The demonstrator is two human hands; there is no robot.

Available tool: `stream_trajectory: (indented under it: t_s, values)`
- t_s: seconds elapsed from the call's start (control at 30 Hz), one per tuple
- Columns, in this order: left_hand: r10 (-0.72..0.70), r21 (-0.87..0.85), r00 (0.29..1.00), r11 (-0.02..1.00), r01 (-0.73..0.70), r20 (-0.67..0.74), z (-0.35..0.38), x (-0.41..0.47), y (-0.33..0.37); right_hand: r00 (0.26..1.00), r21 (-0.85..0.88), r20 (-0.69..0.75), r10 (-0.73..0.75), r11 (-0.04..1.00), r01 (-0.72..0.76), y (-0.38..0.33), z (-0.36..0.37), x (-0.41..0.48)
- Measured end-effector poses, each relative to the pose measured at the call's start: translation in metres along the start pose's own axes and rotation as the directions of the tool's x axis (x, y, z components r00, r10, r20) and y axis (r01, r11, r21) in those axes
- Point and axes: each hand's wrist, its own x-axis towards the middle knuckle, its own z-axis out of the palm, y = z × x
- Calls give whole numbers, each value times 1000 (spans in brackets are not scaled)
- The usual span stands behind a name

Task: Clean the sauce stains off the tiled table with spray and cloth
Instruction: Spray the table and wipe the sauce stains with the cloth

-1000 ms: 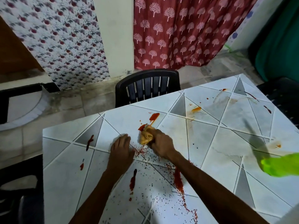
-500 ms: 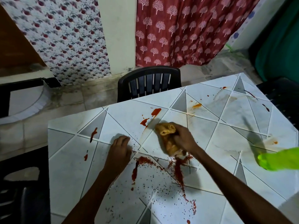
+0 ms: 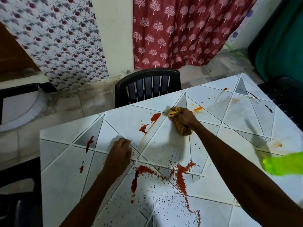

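Right hand (image 3: 186, 117): fist wrapped tight round the crumpled mustard-yellow cloth (image 3: 183, 129), pressing it onto the white triangle-tiled table (image 3: 65, 177). The cloth sits just in front of the black slatted plastic chair (image 3: 147, 86), a little to its right.

Left hand (image 3: 120, 154): fingers curled under, nothing visibly held, knuckles and tips braced on the tile. It's nearer the person than the chair and slightly to its left.

Delta over the last second: the cloth was right beside the left hand, then swept right and away, and is now up at the table edge nearest the chair. The left hand has gone from flatter to curled and has hardly shifted.

Effect: the tile between the cloth and the left hand looks mostly wiped, with dark specks left. The grainy red sauce smear (image 3: 182, 176) is dragged into arcs well toward the person from the chair, so it's spread, not lifted.

Untouched so far:
- the wet red sauce blot (image 3: 155, 116), between the chair and the left hand and just left of the cloth
- the orange streak (image 3: 198, 109), just right of the right hand

Lime-green spray bottle (image 3: 285, 163): blurred, far right of the chair at the frame edge, in neither hand.

Judgement: mid-wipe with plenty left. Dry passes mostly smear, so the grainy patch likely needs spray first.
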Motion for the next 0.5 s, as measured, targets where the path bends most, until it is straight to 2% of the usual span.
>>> stream_trajectory:
  t_s: [0.13, 0.33, 0.4, 0.5]
  values:
    - [-10, 4, 1000, 1000, 10, 9, -5, -10, -6, 984, -55, 151, -91, 993, 100, -13, 30, -50]
    - [-25, 19, 1000, 1000, 25, 0, -12, -27, -15, 887, -77, 402, -226, 957, 279, -1, 85, -128]
    - [-34, 34, 999, 999, 34, 0, -14, -31, -17, 869, -71, 419, -263, 945, 319, 0, 89, -146]
    - [-68, 45, 998, 997, 67, 11, -19, -37, -17, 906, -62, 329, -267, 951, 303, 2, 84, -145]
